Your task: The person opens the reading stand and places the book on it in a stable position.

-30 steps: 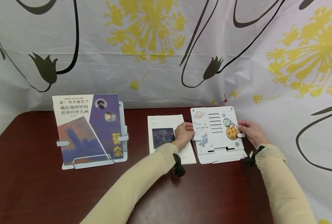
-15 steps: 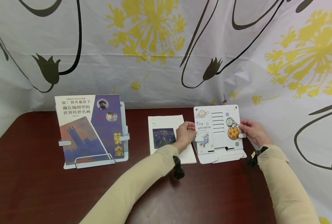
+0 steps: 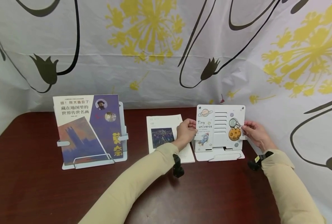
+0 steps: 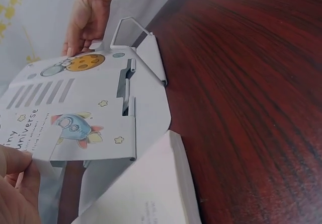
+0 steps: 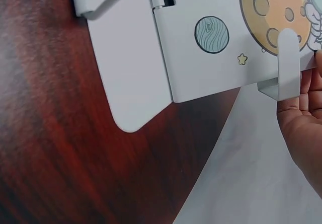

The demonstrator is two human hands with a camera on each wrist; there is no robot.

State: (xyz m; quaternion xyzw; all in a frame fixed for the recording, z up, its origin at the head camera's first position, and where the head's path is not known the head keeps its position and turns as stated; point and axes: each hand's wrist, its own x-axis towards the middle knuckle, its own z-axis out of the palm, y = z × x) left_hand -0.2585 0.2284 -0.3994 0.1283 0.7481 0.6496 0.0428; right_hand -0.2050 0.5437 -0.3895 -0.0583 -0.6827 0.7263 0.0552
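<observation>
Left hand (image 3: 185, 133): pinching the left edge of the white stand (image 3: 220, 132) between thumb and fingers, just above the left clip (image 3: 198, 137).
Right hand (image 3: 258, 134): grasping the opposite edge of the same stand, with fingers behind the plate and thumb at its rim, close by the right clip (image 5: 288, 65).
White stand: located between both hands, resting by its flat base on the dark red table (image 3: 70, 193); tilted back at the plate; printed with "Tiny universe", a ringed planet, a rocket and an astronaut on an orange moon; slotted down the middle.
White book (image 3: 162, 124): lying flat below and to the left of the left hand, partly covered by hand and sleeve (image 3: 143, 174); too near the stand's base in the left wrist view to tell whether touching.
Purple book (image 3: 107, 127): propped up well to the left of the left hand, leaning on a second stand (image 3: 122, 115), behind two side clips and a wire rail (image 3: 94, 156).
Flowered cloth (image 3: 143, 77): hanging beyond both hands, also spreading to the right of the right hand; patterned in yellow and dark grey on white.
</observation>
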